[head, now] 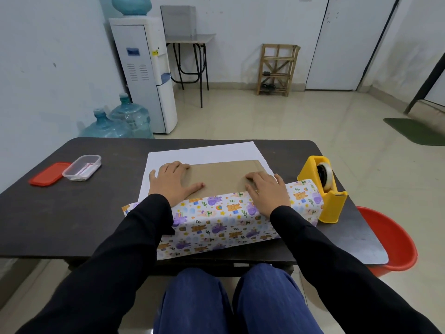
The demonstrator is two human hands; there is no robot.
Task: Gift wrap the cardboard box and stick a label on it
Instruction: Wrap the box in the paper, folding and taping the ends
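A seated person in black sleeves is pressing both hands onto a cardboard box (224,174) that is lying flat at the middle of a dark table (72,213). The box is sitting on a sheet of wrapping paper (216,220). The paper's white underside is showing beyond the far edge of the box, while its near part, printed with bears and other cartoon animals, is lying folded up the front of the box and over its near top edge.

The left hand (172,182) is lying flat on the left part of the box top, fingers straight and spread, gripping nothing. The right hand (268,194) is resting on the right part, palm on the patterned fold and fingers slightly bent, their tips pressing on bare cardboard.

A yellow tape dispenser (330,203) is standing just beside the paper's right end. Well to the left, a clear container (81,168) is sitting with its red lid (48,173) lying against it; what it is holding is too small to tell. A red tub (395,242) is standing on the floor past the table's right corner.
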